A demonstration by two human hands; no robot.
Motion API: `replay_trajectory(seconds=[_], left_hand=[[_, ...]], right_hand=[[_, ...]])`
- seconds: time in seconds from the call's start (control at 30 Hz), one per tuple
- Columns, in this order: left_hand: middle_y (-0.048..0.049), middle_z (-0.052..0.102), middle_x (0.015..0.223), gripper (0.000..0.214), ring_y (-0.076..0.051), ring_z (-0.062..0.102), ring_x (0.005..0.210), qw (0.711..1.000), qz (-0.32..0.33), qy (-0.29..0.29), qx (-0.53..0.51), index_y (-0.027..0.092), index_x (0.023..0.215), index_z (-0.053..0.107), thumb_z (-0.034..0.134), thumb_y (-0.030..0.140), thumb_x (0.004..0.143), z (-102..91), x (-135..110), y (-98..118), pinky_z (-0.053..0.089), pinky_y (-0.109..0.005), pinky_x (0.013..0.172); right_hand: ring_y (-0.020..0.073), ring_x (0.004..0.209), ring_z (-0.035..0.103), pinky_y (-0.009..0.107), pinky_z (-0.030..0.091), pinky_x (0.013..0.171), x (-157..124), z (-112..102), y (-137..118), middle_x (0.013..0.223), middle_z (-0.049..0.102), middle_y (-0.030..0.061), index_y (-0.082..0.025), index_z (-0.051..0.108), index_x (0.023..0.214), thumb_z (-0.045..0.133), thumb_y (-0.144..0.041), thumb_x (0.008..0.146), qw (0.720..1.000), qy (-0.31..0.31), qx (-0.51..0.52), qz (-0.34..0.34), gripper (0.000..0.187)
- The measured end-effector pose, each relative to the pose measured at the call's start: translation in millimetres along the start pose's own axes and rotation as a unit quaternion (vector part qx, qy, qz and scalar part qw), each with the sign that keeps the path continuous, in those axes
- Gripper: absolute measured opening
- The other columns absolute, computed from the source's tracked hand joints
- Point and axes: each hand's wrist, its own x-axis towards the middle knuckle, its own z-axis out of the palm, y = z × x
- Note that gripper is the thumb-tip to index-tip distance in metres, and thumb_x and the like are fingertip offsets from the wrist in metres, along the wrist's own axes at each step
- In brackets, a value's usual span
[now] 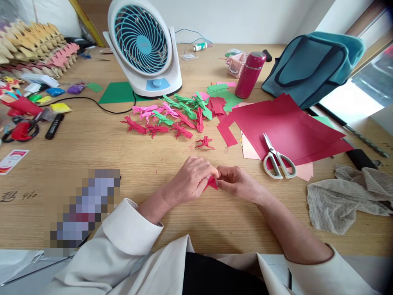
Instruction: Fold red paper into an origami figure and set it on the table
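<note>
Between my two hands is a small piece of folded red paper (211, 183), its pointed lower end showing below my fingers. My left hand (193, 179) is closed on its left side and covers much of it. The thumb and fingers of my right hand (235, 183) pinch its right edge. Just beyond my hands a folded red paper frog (205, 142) rests on the wood. Farther back lie several folded paper figures in red, green (187, 107) and pink (145, 110).
White-handled scissors (278, 159) lie on large red sheets (285, 127) at right, near a grey cloth (337, 200). Behind stand a fan (144, 49), a red thermos (250, 76) and a teal bag (313, 67). A black marker (55, 126) lies at left, above a pixelated area.
</note>
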Motion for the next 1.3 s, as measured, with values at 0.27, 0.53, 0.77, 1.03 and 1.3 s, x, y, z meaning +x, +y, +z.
replay_trajectory(seconds=[0.27, 0.53, 0.77, 1.03, 1.3], left_hand=[[-0.0018, 0.066, 0.088, 0.019, -0.017, 0.058, 0.085, 0.998, -0.037, 0.011, -0.05, 0.019, 0.096, 0.057, 0.041, 0.009, 0.093, 1.9, 0.3, 1.2, 0.039, -0.033, 0.086], [0.0017, 0.063, 0.087, 0.014, -0.01, 0.057, 0.074, 0.967, -0.18, -0.013, -0.178, 0.019, 0.095, 0.052, 0.039, 0.012, 0.094, 0.1, -0.8, 2.6, 0.042, -0.023, 0.07], [0.0024, 0.064, 0.086, 0.017, -0.01, 0.057, 0.074, 0.946, -0.193, -0.048, -0.255, 0.017, 0.091, 0.057, 0.042, 0.009, 0.089, 1.9, 0.5, -2.9, 0.044, -0.02, 0.069], [0.0009, 0.065, 0.091, 0.017, -0.01, 0.059, 0.079, 0.948, -0.186, -0.035, -0.256, 0.017, 0.095, 0.058, 0.041, 0.014, 0.094, -1.5, 1.4, 0.0, 0.045, -0.021, 0.073], [0.0004, 0.064, 0.092, 0.015, -0.011, 0.059, 0.081, 0.946, -0.19, -0.038, -0.259, 0.017, 0.094, 0.056, 0.041, 0.015, 0.093, 1.1, 0.7, -3.6, 0.044, -0.023, 0.074]], right_hand=[[0.0119, 0.068, 0.046, 0.025, 0.038, 0.062, 1.7, 4.5, 12.9, 0.079, 0.053, -0.0018, -0.02, 0.053, 0.089, 0.066, -0.031, 0.085, 0.998, 0.03, 0.03, -0.04, 0.018], [0.014, 0.079, 0.057, 0.029, 0.048, 0.077, -6.8, 5.1, 3.0, 0.092, 0.056, 0.0016, -0.022, 0.056, 0.096, 0.059, -0.012, 0.087, 0.964, 0.084, -0.17, -0.186, 0.014], [0.0182, 0.088, 0.059, 0.033, 0.049, 0.078, -8.1, -1.9, 2.8, 0.098, 0.06, 0.0075, -0.024, 0.063, 0.104, 0.053, -0.015, 0.095, 0.899, 0.046, -0.316, -0.299, 0.017], [0.0165, 0.082, 0.06, 0.032, 0.05, 0.074, -5.6, -0.6, 7.2, 0.094, 0.059, 0.0055, -0.023, 0.063, 0.099, 0.053, -0.015, 0.094, 0.935, 0.097, -0.231, -0.253, 0.014], [0.0163, 0.08, 0.06, 0.031, 0.049, 0.073, -3.6, -1.7, 4.7, 0.09, 0.061, 0.0042, -0.022, 0.067, 0.097, 0.055, -0.017, 0.093, 0.952, 0.11, -0.189, -0.216, 0.013]])
